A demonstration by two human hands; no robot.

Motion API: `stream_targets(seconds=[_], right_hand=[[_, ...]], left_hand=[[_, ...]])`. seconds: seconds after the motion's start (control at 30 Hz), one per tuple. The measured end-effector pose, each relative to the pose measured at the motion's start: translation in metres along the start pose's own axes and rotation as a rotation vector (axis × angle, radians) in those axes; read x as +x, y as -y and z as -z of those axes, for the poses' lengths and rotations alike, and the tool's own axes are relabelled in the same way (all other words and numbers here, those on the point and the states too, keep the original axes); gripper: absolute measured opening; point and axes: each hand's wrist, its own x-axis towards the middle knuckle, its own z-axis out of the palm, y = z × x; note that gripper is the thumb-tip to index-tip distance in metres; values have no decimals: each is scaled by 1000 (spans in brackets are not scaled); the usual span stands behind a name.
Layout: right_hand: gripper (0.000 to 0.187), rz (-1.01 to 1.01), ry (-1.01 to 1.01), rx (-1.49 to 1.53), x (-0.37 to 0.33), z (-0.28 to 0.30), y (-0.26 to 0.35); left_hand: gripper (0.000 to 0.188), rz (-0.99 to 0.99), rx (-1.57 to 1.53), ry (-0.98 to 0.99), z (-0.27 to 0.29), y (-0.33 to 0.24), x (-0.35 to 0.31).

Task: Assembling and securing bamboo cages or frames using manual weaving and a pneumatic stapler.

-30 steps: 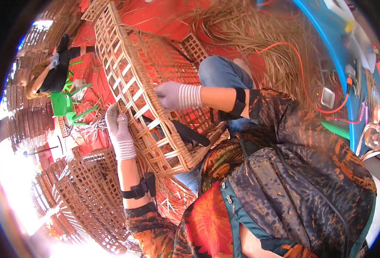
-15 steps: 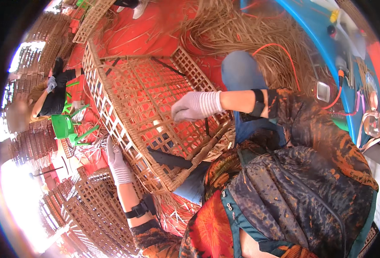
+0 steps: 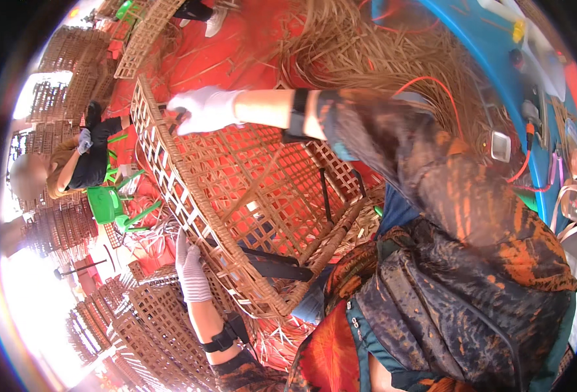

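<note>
A large woven bamboo basket [image 3: 262,189] with open lattice sides lies tilted in front of me, its hollow facing me. Dark straight bars cross its corners, one of them a black bar [image 3: 279,266] at the near end. My left hand [image 3: 192,271], in a striped light glove, rests against the basket's outer left side with its fingers stretched out. Reaching across the hollow, my right hand [image 3: 207,110] in a matching glove hovers by the far left rim, fingers apart. Slight blur hides whether its fingertips touch the rim.
Loose bamboo strips [image 3: 380,59] heap on the red floor [image 3: 236,55] beyond the basket. Stacked lattice panels [image 3: 164,326] stand at lower left. A green stool [image 3: 105,204] and a seated person [image 3: 73,157] are at left. An orange cord [image 3: 458,124] and blue tub [image 3: 497,72] lie right.
My right hand has swept from above the basket's middle to its far left rim. The basket's near end has shifted slightly toward me and right, my left hand staying at its side.
</note>
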Motion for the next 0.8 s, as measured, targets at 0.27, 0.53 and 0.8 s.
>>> stream_targets(seconds=[0.27,0.53,0.8], right_hand=[[20,105,104,441,22,20,6],[31,214,333,197,-8,43,41],[23,237,357,439,-15,27,67]], left_hand=[[55,-175,-15,-15,-2,19,-7],[53,-105,269,-60,-15,-6,-3],[41,-561,297,-1,-35,-116,-7]])
